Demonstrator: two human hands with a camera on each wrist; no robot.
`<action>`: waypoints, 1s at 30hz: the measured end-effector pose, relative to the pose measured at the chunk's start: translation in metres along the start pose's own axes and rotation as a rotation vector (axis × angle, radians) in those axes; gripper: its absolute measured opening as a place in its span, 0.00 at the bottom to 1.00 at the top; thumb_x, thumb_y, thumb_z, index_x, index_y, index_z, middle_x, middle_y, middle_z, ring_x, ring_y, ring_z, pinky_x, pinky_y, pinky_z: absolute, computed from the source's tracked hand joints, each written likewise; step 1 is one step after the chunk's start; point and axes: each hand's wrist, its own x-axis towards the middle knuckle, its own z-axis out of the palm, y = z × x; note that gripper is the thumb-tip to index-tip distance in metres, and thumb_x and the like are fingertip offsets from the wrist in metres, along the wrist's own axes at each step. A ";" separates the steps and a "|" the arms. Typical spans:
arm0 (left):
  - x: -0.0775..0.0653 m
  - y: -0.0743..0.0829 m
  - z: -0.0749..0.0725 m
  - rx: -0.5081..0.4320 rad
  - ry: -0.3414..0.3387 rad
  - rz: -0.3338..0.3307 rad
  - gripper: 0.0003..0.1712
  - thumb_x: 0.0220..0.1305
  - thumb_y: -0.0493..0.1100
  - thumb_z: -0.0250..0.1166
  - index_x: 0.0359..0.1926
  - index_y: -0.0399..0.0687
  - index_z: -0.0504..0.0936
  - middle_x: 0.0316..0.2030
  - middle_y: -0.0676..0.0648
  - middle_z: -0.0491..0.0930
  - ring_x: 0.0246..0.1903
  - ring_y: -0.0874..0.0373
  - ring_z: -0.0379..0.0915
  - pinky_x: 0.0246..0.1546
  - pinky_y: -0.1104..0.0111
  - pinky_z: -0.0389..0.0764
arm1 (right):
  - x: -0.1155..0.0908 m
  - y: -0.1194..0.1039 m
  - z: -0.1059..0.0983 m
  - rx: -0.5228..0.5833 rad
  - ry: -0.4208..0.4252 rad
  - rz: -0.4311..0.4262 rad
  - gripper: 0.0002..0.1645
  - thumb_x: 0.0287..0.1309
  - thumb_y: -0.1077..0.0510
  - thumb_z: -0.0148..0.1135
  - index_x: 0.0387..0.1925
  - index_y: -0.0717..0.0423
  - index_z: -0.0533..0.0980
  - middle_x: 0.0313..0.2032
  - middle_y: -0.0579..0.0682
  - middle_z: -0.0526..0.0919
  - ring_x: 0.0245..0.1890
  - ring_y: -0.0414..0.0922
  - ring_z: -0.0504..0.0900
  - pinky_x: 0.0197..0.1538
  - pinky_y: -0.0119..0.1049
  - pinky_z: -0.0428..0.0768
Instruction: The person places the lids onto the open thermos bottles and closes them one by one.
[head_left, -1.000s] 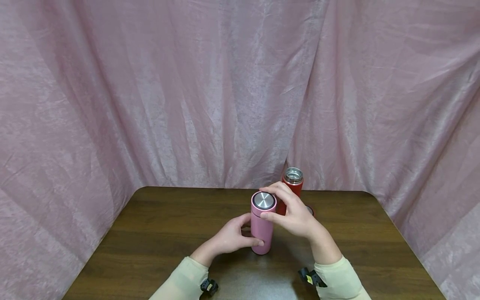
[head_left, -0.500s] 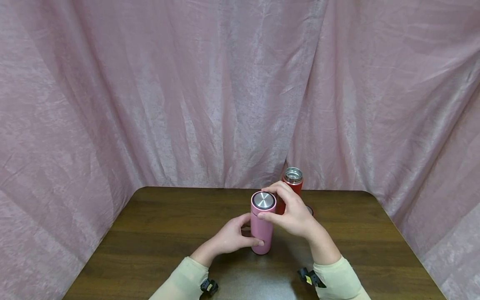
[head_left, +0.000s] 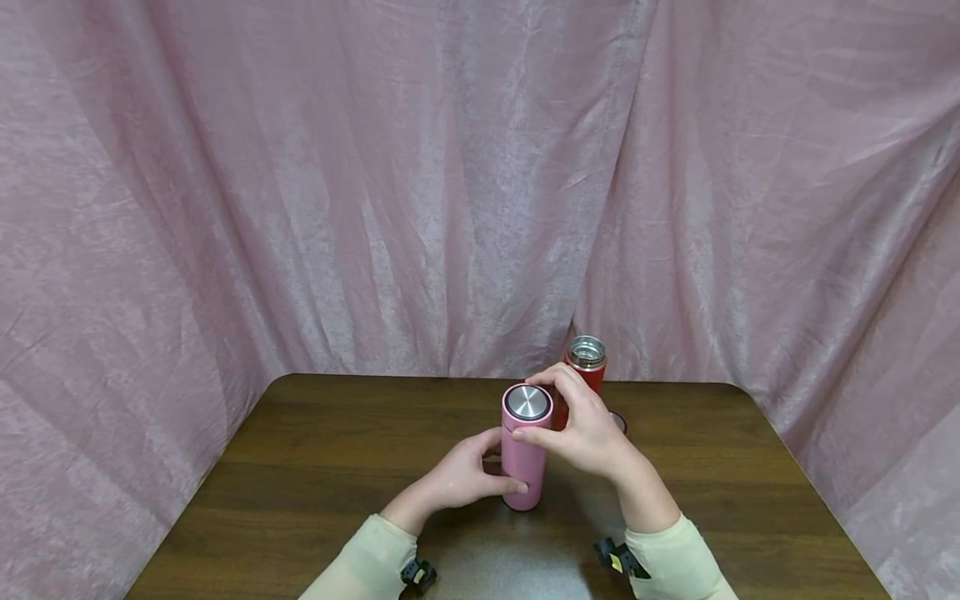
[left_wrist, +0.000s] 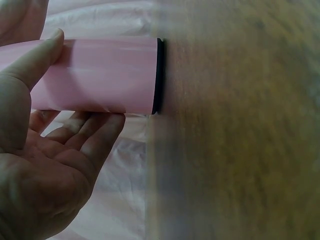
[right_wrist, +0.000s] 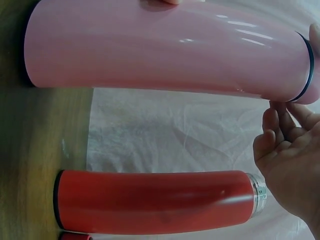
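Holding a glossy pink cylindrical bottle (head_left: 522,462) low and high

My left hand (head_left: 459,473) is reaching in from the left, its thumb pressing the front of the lower body while the other fingers are bracing the far side, pinching the bottle between them. My right hand (head_left: 588,429) is arching in from the right, wrist below the knuckles, and its fingers are pinching the pink cap with a brushed-steel disc (head_left: 527,401): thumb lying across the front near the seam, index finger resting at the back rim. The bottle is standing upright on the dark wood-grain counter (head_left: 337,467).

Compared with a second ago, my right thumb is sitting farther left across the front, and the index fingertip is resting slightly farther right. My left hand and the bottle are keeping their places. Behind my right hand, a red cylindrical bottle with a bare steel neck (head_left: 589,377) is standing upright, a small red steel-topped cap (head_left: 619,422) lying beside it, partly hidden.
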 end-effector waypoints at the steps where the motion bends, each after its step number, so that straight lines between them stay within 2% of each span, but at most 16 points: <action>1: 0.000 0.000 0.000 0.003 -0.001 0.000 0.38 0.63 0.50 0.85 0.72 0.58 0.80 0.62 0.57 0.86 0.63 0.55 0.83 0.62 0.64 0.84 | 0.000 0.000 0.000 -0.002 -0.008 -0.005 0.41 0.51 0.48 0.92 0.63 0.47 0.80 0.57 0.41 0.82 0.60 0.43 0.80 0.61 0.41 0.82; 6: -0.001 0.001 -0.001 0.007 -0.002 -0.008 0.38 0.63 0.52 0.85 0.72 0.60 0.80 0.62 0.59 0.86 0.63 0.57 0.83 0.62 0.64 0.84 | 0.000 0.005 -0.002 0.003 -0.068 -0.050 0.46 0.57 0.49 0.86 0.75 0.47 0.77 0.61 0.44 0.81 0.64 0.45 0.76 0.65 0.45 0.79; 11: -0.001 0.002 -0.001 0.003 -0.007 -0.013 0.38 0.64 0.52 0.84 0.72 0.59 0.80 0.62 0.59 0.86 0.63 0.56 0.83 0.62 0.64 0.84 | -0.001 0.009 -0.003 0.047 -0.109 -0.080 0.45 0.62 0.53 0.82 0.78 0.48 0.75 0.62 0.45 0.80 0.65 0.46 0.76 0.66 0.46 0.79; 15: -0.001 0.003 -0.001 0.016 -0.009 -0.010 0.38 0.64 0.52 0.84 0.72 0.58 0.80 0.62 0.59 0.85 0.63 0.58 0.82 0.63 0.64 0.84 | -0.001 0.011 -0.004 0.069 -0.117 -0.080 0.42 0.64 0.55 0.80 0.77 0.49 0.76 0.62 0.45 0.80 0.65 0.46 0.77 0.67 0.45 0.79; 19: 0.000 0.001 -0.001 0.023 -0.008 -0.003 0.38 0.64 0.52 0.84 0.72 0.58 0.81 0.62 0.58 0.86 0.63 0.58 0.82 0.63 0.64 0.83 | -0.001 0.011 -0.004 0.068 -0.115 -0.060 0.38 0.64 0.53 0.81 0.73 0.46 0.79 0.62 0.43 0.81 0.66 0.45 0.77 0.67 0.45 0.78; 30: 0.000 0.000 0.000 0.015 0.011 -0.009 0.36 0.62 0.53 0.86 0.69 0.63 0.82 0.60 0.60 0.87 0.62 0.57 0.83 0.60 0.65 0.85 | 0.000 0.007 -0.002 0.052 -0.047 -0.047 0.36 0.56 0.49 0.89 0.64 0.46 0.83 0.59 0.43 0.83 0.62 0.45 0.79 0.65 0.40 0.79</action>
